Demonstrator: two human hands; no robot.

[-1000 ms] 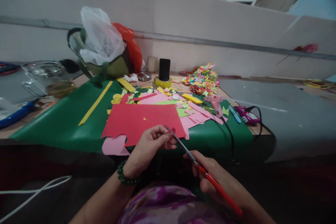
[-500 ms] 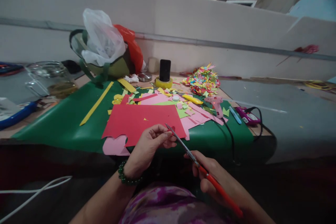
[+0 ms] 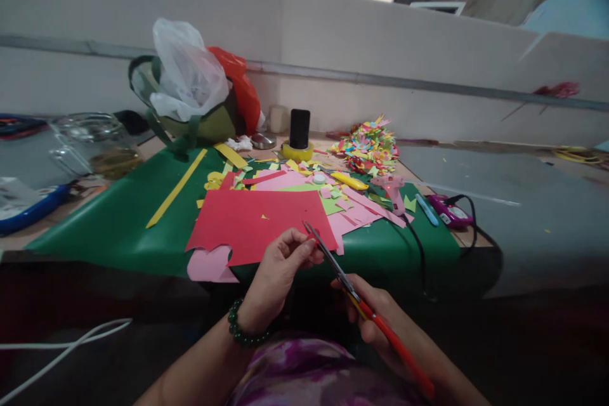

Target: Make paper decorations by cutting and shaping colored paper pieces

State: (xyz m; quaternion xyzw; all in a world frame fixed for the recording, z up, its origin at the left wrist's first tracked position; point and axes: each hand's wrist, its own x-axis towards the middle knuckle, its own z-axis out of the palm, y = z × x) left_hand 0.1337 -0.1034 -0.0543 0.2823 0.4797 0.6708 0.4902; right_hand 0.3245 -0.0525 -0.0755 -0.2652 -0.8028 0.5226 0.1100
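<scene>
My left hand (image 3: pixel 280 263) pinches a small red piece of paper (image 3: pixel 313 236), most of it hidden by the fingers. My right hand (image 3: pixel 375 304) is wrapped round a pair of scissors (image 3: pixel 340 275) with red handles. Their slim metal blades are slightly parted and point up and left, crossing at the small red piece by my left fingertips. Behind the hands lies a large sheet of red paper (image 3: pixel 257 222) with curved bites cut from its lower left edge. A pink paper piece (image 3: pixel 212 265) sticks out beneath that corner.
Paper scraps (image 3: pixel 337 203) cover the green mat (image 3: pixel 143 247). Farther back are a phone (image 3: pixel 299 128), a pile of paper flowers (image 3: pixel 366 146) and a bag (image 3: pixel 200 124). A pink glue gun (image 3: pixel 392 190) with a black cable, a blue pen (image 3: pixel 427 210) and a purple device (image 3: pixel 450 211) lie right.
The scissor blades have parted slightly; before they looked closed. My left hand has shifted a little to the right with the small red piece. The things on the table stay put.
</scene>
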